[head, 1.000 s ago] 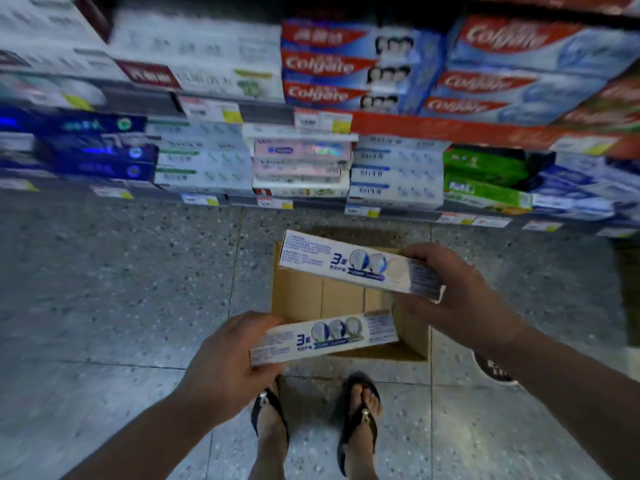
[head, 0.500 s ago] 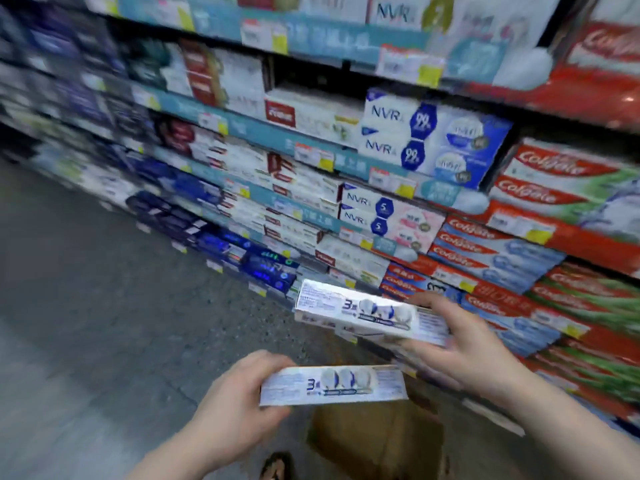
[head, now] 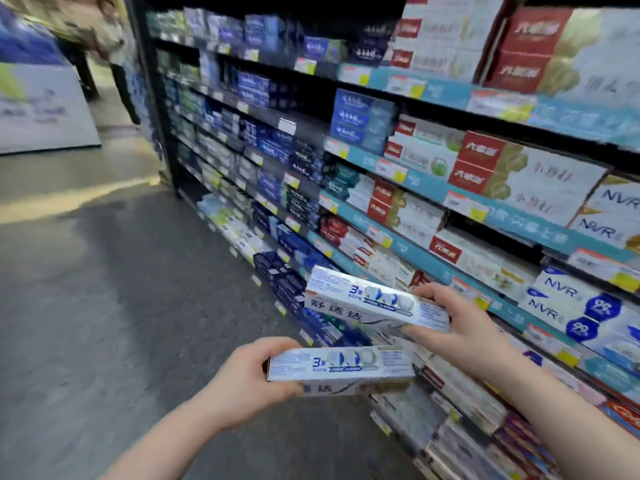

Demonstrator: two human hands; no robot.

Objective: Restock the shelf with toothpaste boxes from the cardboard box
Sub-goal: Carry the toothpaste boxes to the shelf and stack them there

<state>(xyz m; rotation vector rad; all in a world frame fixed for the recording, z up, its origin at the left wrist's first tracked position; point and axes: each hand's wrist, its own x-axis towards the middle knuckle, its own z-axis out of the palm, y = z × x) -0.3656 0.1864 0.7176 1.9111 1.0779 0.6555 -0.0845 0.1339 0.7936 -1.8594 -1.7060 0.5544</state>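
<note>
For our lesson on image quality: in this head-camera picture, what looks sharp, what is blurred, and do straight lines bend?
Head view: upper toothpaste box and lower toothpaste box sharpest; far shelves and floor smeared; shelf edges fan out, wide-angle distortion; top recesses shadowed.

Supermarket aisle: a tall dark shelving unit [head: 588, 121] runs along the right, tier upon tier, its teal edge strips studded with yellow price tags [head: 400, 174]; a black upright [head: 162, 126] closes its far end; the grey speckled floor [head: 104, 323] lies dim in the foreground, crossed farther off by a pale band of light [head: 76, 200]; at far left stands what appears to be a white promotional panel [head: 45, 112], badly blurred.
</note>
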